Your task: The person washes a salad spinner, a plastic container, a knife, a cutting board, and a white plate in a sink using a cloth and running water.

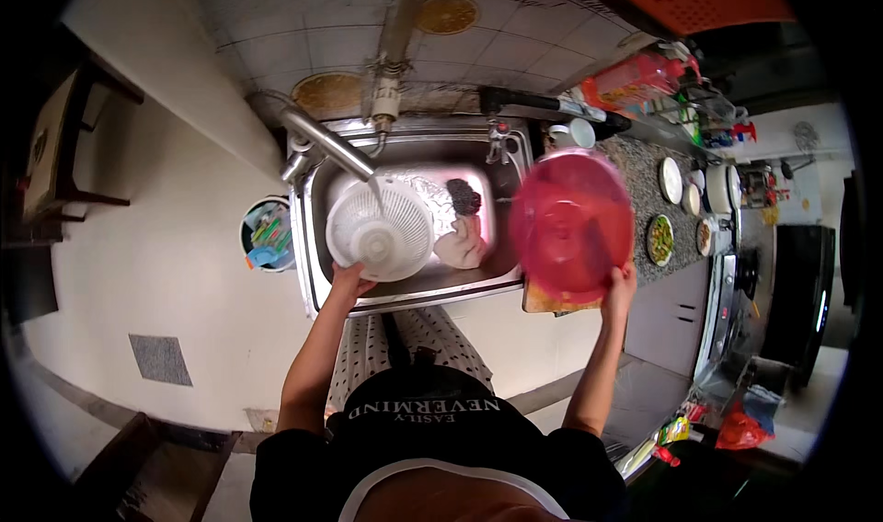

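My left hand [350,280] grips the near rim of a white plastic colander [405,232], held in the left part of the steel sink [418,298]. Over the colander reaches a metal faucet [333,142], with what looks like water falling from its spout. My right hand [622,287] is closed on the near right rim of a translucent red basin [563,232], raised beyond the sink's right edge. The basin's inside faces up, and I make out nothing in it. A pale cloth [462,244] and a dark scouring pad [464,197] lie in the sink beside the colander.
Under the basin a wooden cutting board [543,299] partly shows. Along the granite counter [644,154] to the right stand white mugs [578,134], a dish of green food [660,240] and a white plate [670,181]. A filled bin [267,234] stands left of the sink.
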A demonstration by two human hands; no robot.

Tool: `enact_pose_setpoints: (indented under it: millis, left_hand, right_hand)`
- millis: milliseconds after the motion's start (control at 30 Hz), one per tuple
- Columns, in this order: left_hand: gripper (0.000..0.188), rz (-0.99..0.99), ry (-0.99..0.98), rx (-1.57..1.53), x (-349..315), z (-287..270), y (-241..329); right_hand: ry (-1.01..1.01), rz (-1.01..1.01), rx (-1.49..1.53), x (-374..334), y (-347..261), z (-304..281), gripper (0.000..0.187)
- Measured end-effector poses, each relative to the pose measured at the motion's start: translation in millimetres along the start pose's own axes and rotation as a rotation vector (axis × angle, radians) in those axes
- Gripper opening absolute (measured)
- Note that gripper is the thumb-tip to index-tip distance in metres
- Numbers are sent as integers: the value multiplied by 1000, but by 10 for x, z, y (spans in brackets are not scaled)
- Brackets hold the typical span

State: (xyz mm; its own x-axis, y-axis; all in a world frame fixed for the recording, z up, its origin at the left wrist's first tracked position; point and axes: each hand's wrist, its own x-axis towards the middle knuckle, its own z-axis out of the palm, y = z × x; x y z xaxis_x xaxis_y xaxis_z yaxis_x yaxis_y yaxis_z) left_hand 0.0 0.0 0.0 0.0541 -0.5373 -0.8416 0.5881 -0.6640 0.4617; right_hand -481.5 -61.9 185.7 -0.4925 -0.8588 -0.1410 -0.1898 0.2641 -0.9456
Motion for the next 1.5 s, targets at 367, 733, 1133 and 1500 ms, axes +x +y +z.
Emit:
enact_pose_setpoints:
  millis: [367,733,1133,1500]
  left_hand:
    - [57,-121,-70,-233,830,-293,-344]
    - [77,133,180,-350,394,-199,-174]
    - [77,459,120,-395,90,-217,-58]
    - [70,554,154,-197,189,-170,-114]
  right_hand:
    - [434,46,-256,164,813,-326,19]
    - [-950,-220,-1282,-123,1769,2681,64]
    - [-1059,-773,-585,-311,943,3805,27]
    - [-1768,-246,-470,-1471,2002,4420,55]
